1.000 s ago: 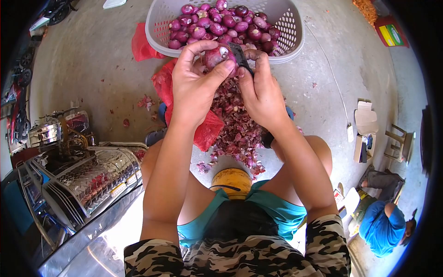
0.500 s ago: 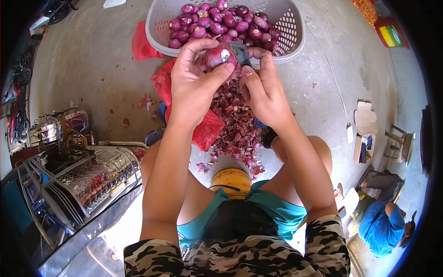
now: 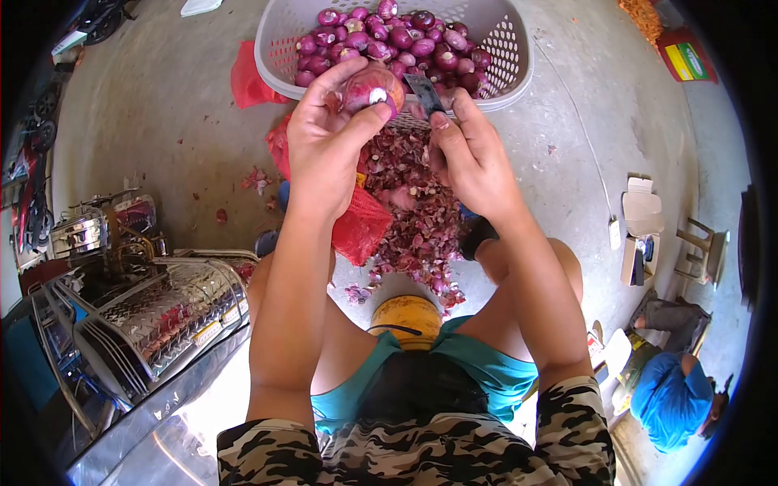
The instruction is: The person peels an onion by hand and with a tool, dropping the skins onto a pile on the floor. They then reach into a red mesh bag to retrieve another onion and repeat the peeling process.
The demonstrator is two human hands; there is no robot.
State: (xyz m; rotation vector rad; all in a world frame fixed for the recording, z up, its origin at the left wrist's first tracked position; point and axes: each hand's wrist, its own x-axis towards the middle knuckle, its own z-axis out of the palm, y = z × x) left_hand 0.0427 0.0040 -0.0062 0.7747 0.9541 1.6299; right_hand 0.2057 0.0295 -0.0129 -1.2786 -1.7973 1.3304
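My left hand (image 3: 328, 146) is closed round a red onion (image 3: 371, 87), its thumb pressed near a pale cut end. In my right hand (image 3: 470, 158) is a knife with a short, wide, dark blade (image 3: 425, 93), which points up and left, a little apart from the onion. The knife's handle is hidden in my fingers. Behind both hands stands a grey plastic basket (image 3: 519, 73) with many red onions (image 3: 421, 47) in it. Below them a heap of onion skins (image 3: 413, 211) lies on the floor between my feet.
A red mesh bag (image 3: 365, 227) lies left of the skins, near a yellow container (image 3: 405, 316) between my legs. Shiny metal equipment (image 3: 178, 304) stands at left. Cardboard boxes (image 3: 643, 215) and a small wooden stool (image 3: 703, 253) are at right, with a person in blue (image 3: 671, 401) beyond.
The knife blade has moved away from the onion, so a gap shows between my hands. The onion has shifted slightly left and turned, with its pale end now facing lower.
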